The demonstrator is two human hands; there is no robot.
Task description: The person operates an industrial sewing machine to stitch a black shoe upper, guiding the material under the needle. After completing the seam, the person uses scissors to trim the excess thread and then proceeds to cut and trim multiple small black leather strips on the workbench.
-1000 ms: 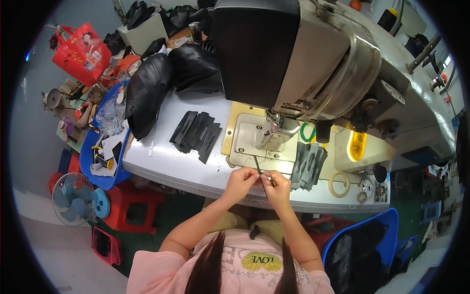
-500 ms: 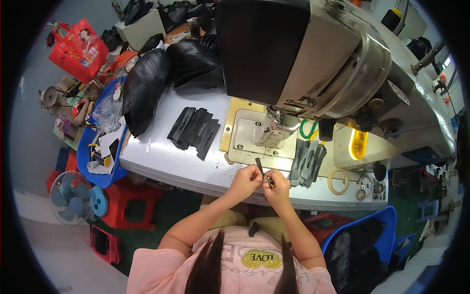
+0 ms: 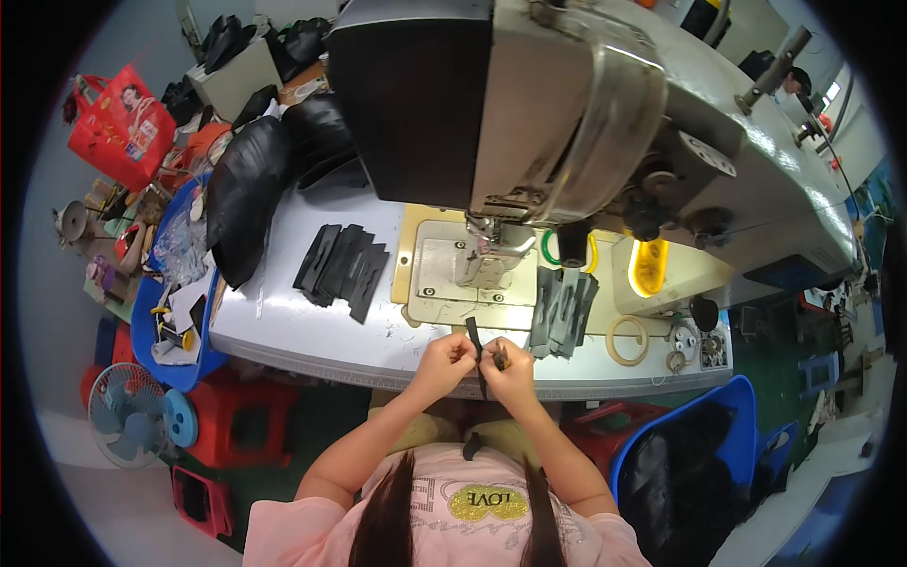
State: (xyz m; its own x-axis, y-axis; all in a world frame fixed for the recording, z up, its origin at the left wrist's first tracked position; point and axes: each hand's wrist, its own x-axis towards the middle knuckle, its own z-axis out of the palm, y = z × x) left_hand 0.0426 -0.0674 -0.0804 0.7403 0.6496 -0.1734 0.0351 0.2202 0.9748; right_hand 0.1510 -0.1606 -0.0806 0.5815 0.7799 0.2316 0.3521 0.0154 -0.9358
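Over the front edge of the sewing table, both my hands are close together around a narrow black strip point(image 3: 473, 332). My left hand point(image 3: 445, 366) pinches the strip from its left side. Closed against the strip's right side, my right hand point(image 3: 511, 379) grips a small black-and-yellow tool point(image 3: 501, 356), mostly covered by the fingers. One end of the strip points up toward the sewing machine point(image 3: 576, 113); the other hangs below my fingers. A fanned pile of black pieces point(image 3: 342, 269) lies left of the machine's plate point(image 3: 436, 274), and another pile of dark pieces point(image 3: 561, 312) lies right of it.
The machine head looms over the table point(image 3: 283, 326). A cream ring point(image 3: 626, 341) and bobbins point(image 3: 683, 338) lie to the right. Black bundles point(image 3: 248, 194) sit at the left. Blue bins point(image 3: 742, 406), a red stool point(image 3: 222, 416) and a fan point(image 3: 126, 416) stand around the table.
The whole view has shifted, so the table and machine appear further left and mostly lower. The strip stands more upright between my hands, which remain close together.
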